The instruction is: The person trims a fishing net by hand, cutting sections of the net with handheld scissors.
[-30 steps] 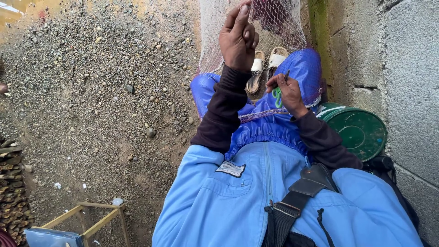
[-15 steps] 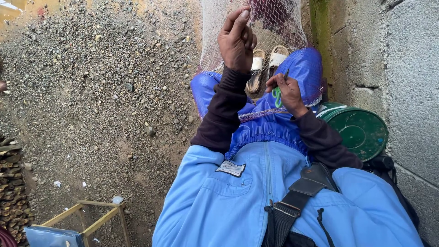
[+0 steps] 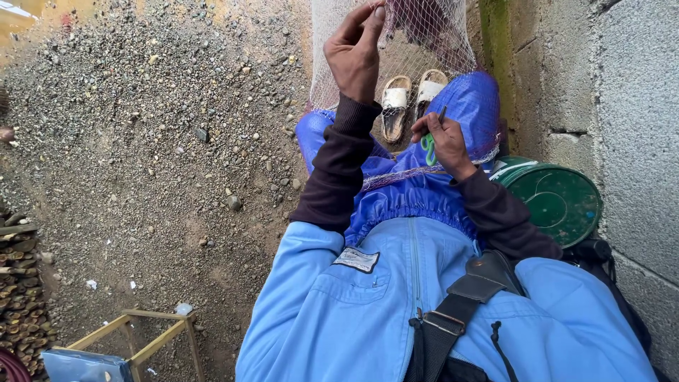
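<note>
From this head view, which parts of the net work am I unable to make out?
- Net: its top is cut off by the upper edge.
- Left hand: its fingers curl away, so what they pinch is hidden.
- Right hand: the thin tool is mostly covered by the fingers; only a dark tip and a green bit show.
- Feet: hidden behind the knees, sandals partly showing.

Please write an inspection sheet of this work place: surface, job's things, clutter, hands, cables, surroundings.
Surface: gravel ground, wet-looking, stony.
Job's things: net hanging ahead and over the knees; green tool.
Clutter: sandals beyond the knees; green lid; wooden frame; stacked pieces at the left edge.
Hands: left hand grips the net, raised; right hand holds the green tool, lower.
Cables: nothing seen.
Surroundings: block wall on the right.
</note>
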